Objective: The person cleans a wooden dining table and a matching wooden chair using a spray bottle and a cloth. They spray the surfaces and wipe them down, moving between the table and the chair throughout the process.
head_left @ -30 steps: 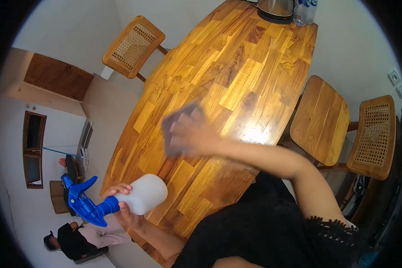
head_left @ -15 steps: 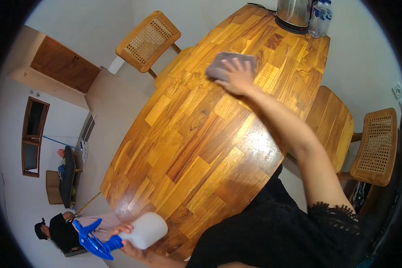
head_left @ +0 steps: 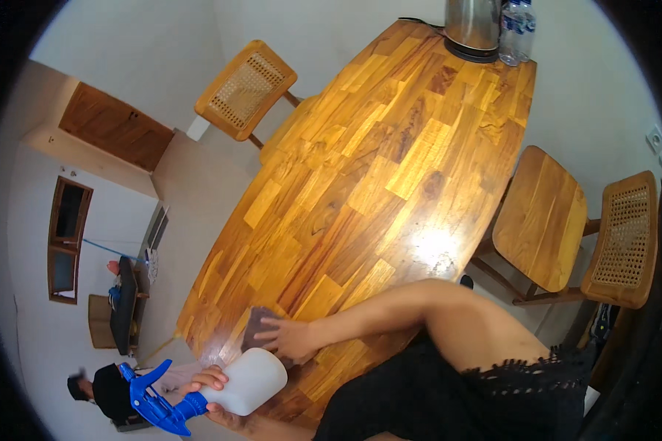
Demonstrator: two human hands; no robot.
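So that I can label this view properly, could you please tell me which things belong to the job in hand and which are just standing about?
In the job:
grey cloth, at the right hand
spray bottle, in the left hand
wooden table

Just standing about:
metal kettle
clear bottles
chair at left
chair at right

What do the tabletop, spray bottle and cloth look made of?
Tabletop: wood, glossy finish, judging by grain, pieced strips and bright glare.
Spray bottle: likely plastic, cloudy white body, smooth blue trigger head.
Cloth: probably fabric, dull grey, without shine; weave unclear.
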